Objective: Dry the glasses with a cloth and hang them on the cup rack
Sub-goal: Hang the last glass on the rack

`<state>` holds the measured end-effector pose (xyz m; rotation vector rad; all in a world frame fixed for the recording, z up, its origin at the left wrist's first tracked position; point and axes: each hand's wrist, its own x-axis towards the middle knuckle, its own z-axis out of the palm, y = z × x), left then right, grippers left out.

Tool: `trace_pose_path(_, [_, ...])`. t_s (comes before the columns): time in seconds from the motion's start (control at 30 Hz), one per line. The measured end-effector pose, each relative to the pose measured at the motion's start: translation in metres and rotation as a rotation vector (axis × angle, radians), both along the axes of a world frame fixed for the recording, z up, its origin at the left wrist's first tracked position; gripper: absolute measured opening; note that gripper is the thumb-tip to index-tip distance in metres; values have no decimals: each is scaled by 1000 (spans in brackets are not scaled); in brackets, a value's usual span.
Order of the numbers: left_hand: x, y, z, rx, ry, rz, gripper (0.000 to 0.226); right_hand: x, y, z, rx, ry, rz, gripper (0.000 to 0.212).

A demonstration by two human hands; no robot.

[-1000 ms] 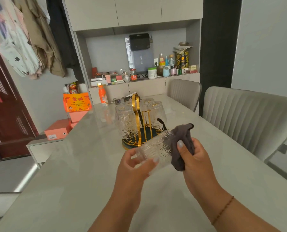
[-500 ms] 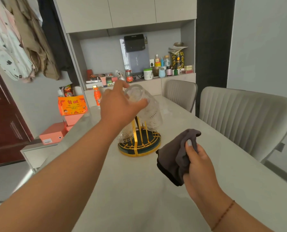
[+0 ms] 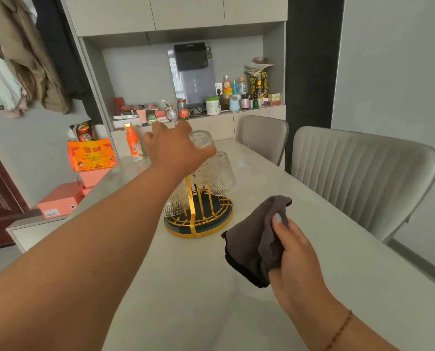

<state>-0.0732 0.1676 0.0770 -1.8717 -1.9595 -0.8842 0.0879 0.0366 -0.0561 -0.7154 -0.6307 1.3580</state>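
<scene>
At far left of the worktop (image 3: pixel 191 287) stands an orange drink bottle (image 3: pixel 132 143), just beyond the outstretched left arm and clear of the work. The left hand (image 3: pixel 176 149) reaches forward over the cup rack (image 3: pixel 198 214), its fingers curled over the base of an embossed glass (image 3: pixel 202 141) that it holds mouth-down at the top of the rack. From this angle the hand hides the peg, so whether the glass is already seated on it cannot be told. The glass's long axis runs close to vertical, in line with the gold upright below it, and that alignment is what the next move seems to depend on: the glass has to come straight down over its peg rather than sideways.

Below the hand, other embossed glasses hang upside down from the rack: one on the left side (image 3: pixel 177 202), and at least one on the right (image 3: pixel 222 176), touching or nearly touching the held glass. A tilt toward them would probably knock glass on glass.

Right of the rack and nearer the person, the right hand (image 3: pixel 293 252) grips a dark grey cloth (image 3: pixel 252 247) bunched between thumb and fingers, hovering above the worktop, well apart from the rack. The left hand is plainly the nearer one and does the hanging; the right only keeps the cloth ready. Two grey padded chairs (image 3: pixel 358 178) stand along the worktop's right edge.
</scene>
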Motion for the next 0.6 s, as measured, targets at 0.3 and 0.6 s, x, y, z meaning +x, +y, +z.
trace_pose_path(0.3, [-8, -4, -3, 27, 114, 13, 72, -2, 0, -1, -22, 0, 20, 23])
trace_pose_path(0.6, [-5, 1, -18, -25, 217, -15, 66, -5, -1, -3, -50, -33, 38, 21])
